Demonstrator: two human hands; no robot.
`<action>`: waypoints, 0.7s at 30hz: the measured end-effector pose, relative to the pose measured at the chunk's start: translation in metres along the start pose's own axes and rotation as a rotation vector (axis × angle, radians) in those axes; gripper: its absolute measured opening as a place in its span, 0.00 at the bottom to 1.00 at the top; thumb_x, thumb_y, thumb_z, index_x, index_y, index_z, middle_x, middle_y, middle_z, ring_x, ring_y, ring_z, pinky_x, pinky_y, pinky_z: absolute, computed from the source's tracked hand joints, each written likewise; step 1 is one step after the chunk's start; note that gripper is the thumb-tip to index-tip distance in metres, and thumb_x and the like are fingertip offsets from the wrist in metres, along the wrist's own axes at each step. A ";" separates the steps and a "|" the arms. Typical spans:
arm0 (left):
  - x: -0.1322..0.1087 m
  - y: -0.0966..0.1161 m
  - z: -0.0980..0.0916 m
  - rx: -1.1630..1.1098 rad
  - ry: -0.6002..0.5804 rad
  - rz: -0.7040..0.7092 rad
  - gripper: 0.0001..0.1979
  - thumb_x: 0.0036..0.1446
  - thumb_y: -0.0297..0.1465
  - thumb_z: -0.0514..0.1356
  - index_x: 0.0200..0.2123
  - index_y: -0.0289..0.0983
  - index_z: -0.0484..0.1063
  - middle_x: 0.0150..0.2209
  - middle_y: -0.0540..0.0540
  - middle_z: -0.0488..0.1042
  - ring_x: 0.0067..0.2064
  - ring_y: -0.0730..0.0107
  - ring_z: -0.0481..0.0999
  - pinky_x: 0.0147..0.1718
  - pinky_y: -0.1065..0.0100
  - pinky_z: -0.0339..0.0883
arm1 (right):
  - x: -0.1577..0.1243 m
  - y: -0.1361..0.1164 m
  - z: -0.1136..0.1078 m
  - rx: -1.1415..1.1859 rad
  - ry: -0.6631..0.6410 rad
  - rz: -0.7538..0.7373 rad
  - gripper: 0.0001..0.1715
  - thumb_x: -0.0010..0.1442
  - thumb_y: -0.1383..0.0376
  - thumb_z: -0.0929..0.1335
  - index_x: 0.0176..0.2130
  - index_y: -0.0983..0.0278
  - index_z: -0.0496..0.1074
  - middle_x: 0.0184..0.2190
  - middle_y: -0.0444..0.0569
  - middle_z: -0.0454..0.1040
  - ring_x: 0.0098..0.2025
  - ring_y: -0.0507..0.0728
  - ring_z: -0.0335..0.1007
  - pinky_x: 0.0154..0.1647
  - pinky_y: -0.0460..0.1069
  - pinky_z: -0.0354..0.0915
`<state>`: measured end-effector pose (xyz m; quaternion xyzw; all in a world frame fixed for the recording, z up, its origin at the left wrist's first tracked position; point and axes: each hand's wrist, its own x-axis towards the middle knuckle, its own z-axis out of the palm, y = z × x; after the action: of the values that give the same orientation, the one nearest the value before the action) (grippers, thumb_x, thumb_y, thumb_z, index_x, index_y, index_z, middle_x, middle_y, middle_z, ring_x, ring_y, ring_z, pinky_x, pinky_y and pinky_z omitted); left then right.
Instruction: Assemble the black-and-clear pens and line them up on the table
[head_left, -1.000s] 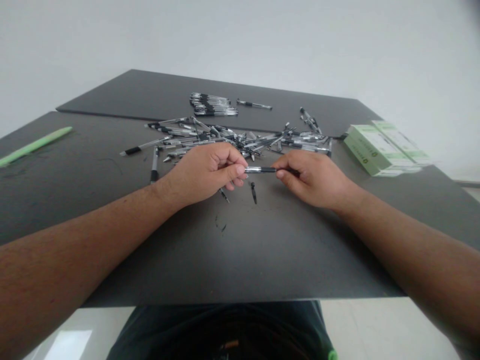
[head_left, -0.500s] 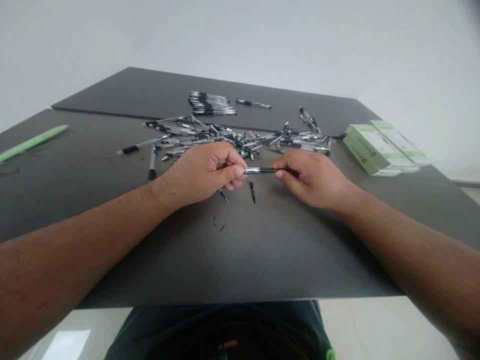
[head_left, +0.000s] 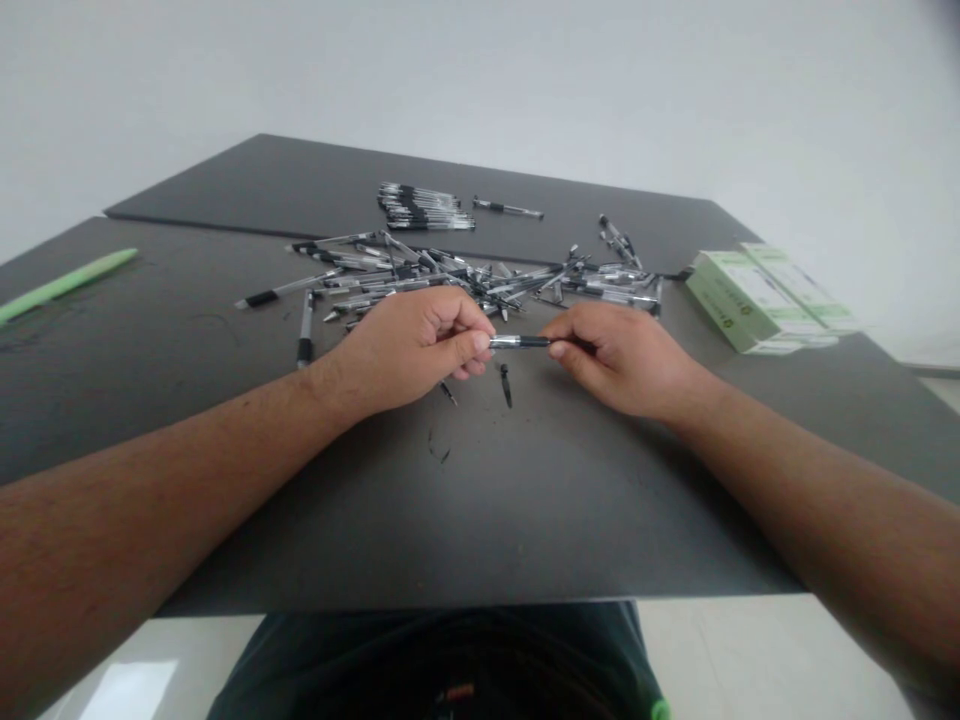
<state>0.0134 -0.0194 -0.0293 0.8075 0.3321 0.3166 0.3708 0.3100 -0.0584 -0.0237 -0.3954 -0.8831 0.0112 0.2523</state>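
Note:
My left hand (head_left: pixel 409 345) and my right hand (head_left: pixel 626 358) hold one pen (head_left: pixel 521 341) between them, just above the dark table (head_left: pixel 480 500). The left fingers pinch its clear end, the right fingers pinch its black end. The pen lies level, left to right. Right behind my hands spreads a loose heap of pens and pen parts (head_left: pixel 465 275). Two small black parts lie on the table below the held pen, one (head_left: pixel 506 384) under its middle and one (head_left: pixel 448 392) beneath my left fingers.
A neat row of pens (head_left: pixel 424 207) and one single pen (head_left: pixel 507 209) lie at the back. Green and white boxes (head_left: pixel 765 296) sit at the right edge. A green pen-like stick (head_left: pixel 67 284) lies far left. Dark marks (head_left: pixel 437 447) spot the table near me.

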 end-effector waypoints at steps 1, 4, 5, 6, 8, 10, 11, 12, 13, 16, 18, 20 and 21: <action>0.000 0.000 0.000 0.002 0.009 0.000 0.06 0.71 0.35 0.65 0.42 0.39 0.78 0.33 0.48 0.87 0.32 0.67 0.88 0.33 0.69 0.80 | 0.000 0.000 0.000 0.001 -0.003 0.012 0.10 0.75 0.65 0.68 0.47 0.61 0.82 0.39 0.50 0.86 0.39 0.60 0.80 0.42 0.53 0.68; 0.000 0.000 0.001 0.023 0.021 0.007 0.06 0.71 0.35 0.64 0.42 0.39 0.78 0.33 0.49 0.87 0.32 0.67 0.88 0.33 0.69 0.79 | -0.001 0.001 0.001 -0.002 -0.009 0.044 0.10 0.75 0.64 0.68 0.47 0.60 0.82 0.39 0.49 0.86 0.40 0.60 0.80 0.43 0.53 0.69; 0.000 0.000 0.000 0.032 0.022 0.011 0.07 0.71 0.35 0.65 0.42 0.39 0.79 0.33 0.49 0.87 0.32 0.67 0.88 0.34 0.69 0.78 | -0.001 0.001 0.001 -0.001 -0.008 0.050 0.11 0.74 0.64 0.68 0.47 0.60 0.82 0.39 0.49 0.86 0.40 0.60 0.80 0.44 0.53 0.70; 0.000 0.000 0.000 0.038 0.022 0.017 0.07 0.71 0.35 0.65 0.43 0.39 0.79 0.33 0.49 0.87 0.32 0.67 0.88 0.34 0.69 0.78 | -0.001 0.002 0.001 0.002 -0.009 0.057 0.11 0.74 0.64 0.68 0.47 0.60 0.82 0.39 0.49 0.86 0.40 0.60 0.80 0.44 0.53 0.70; 0.000 0.001 -0.001 0.044 0.027 0.026 0.07 0.71 0.36 0.65 0.42 0.39 0.79 0.33 0.49 0.87 0.32 0.68 0.88 0.34 0.68 0.77 | -0.002 0.002 0.001 0.012 -0.015 0.071 0.11 0.74 0.64 0.68 0.48 0.59 0.83 0.39 0.50 0.86 0.41 0.61 0.81 0.45 0.53 0.72; -0.001 0.001 -0.002 0.054 0.036 0.037 0.07 0.72 0.35 0.65 0.41 0.39 0.79 0.33 0.49 0.87 0.32 0.69 0.87 0.34 0.69 0.76 | -0.002 0.003 0.002 0.022 -0.024 0.088 0.12 0.74 0.63 0.69 0.48 0.59 0.83 0.40 0.50 0.87 0.41 0.61 0.82 0.46 0.53 0.73; -0.001 0.001 -0.002 0.067 0.044 0.044 0.08 0.72 0.35 0.64 0.39 0.39 0.79 0.33 0.50 0.87 0.31 0.69 0.86 0.34 0.69 0.75 | -0.003 0.004 0.003 0.022 -0.025 0.100 0.12 0.74 0.63 0.69 0.49 0.59 0.84 0.41 0.50 0.87 0.42 0.61 0.83 0.46 0.53 0.73; -0.001 0.000 -0.003 0.081 0.056 0.055 0.08 0.72 0.35 0.64 0.38 0.39 0.79 0.32 0.50 0.86 0.32 0.69 0.85 0.34 0.68 0.74 | -0.003 0.005 0.003 0.021 -0.023 0.116 0.12 0.74 0.63 0.69 0.50 0.59 0.84 0.42 0.51 0.88 0.43 0.62 0.84 0.46 0.54 0.74; -0.002 0.000 -0.003 0.097 0.073 0.067 0.08 0.71 0.34 0.64 0.38 0.39 0.79 0.32 0.50 0.86 0.32 0.69 0.84 0.34 0.68 0.73 | -0.003 0.006 0.004 0.018 -0.019 0.138 0.13 0.74 0.63 0.69 0.51 0.59 0.84 0.43 0.51 0.88 0.43 0.62 0.84 0.47 0.54 0.75; -0.002 -0.003 -0.003 0.131 0.135 0.099 0.07 0.69 0.33 0.65 0.38 0.39 0.81 0.31 0.51 0.84 0.32 0.69 0.82 0.34 0.67 0.69 | -0.006 0.013 0.004 -0.003 -0.007 0.232 0.15 0.73 0.62 0.69 0.53 0.58 0.85 0.42 0.51 0.89 0.41 0.62 0.85 0.45 0.54 0.76; -0.002 -0.005 -0.001 0.131 0.157 0.112 0.06 0.69 0.32 0.65 0.38 0.39 0.82 0.31 0.51 0.83 0.33 0.69 0.81 0.35 0.67 0.68 | -0.007 0.019 0.002 -0.035 0.003 0.310 0.15 0.72 0.60 0.69 0.52 0.59 0.84 0.40 0.51 0.89 0.40 0.63 0.85 0.43 0.55 0.76; -0.002 -0.006 0.000 0.122 0.161 0.132 0.06 0.69 0.30 0.65 0.38 0.39 0.82 0.32 0.51 0.84 0.34 0.69 0.81 0.36 0.67 0.68 | -0.003 0.029 -0.005 -0.082 0.025 0.402 0.15 0.72 0.57 0.70 0.53 0.58 0.83 0.39 0.52 0.89 0.40 0.64 0.86 0.42 0.56 0.76; -0.002 -0.006 0.001 0.124 0.157 0.137 0.06 0.69 0.29 0.65 0.38 0.39 0.82 0.34 0.50 0.84 0.35 0.69 0.81 0.37 0.66 0.68 | 0.001 0.034 -0.010 -0.110 0.035 0.444 0.15 0.71 0.57 0.70 0.52 0.58 0.83 0.40 0.52 0.89 0.41 0.65 0.86 0.42 0.56 0.76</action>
<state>0.0112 -0.0180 -0.0353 0.8223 0.3230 0.3822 0.2708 0.3376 -0.0362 -0.0223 -0.5934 -0.7691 0.0112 0.2370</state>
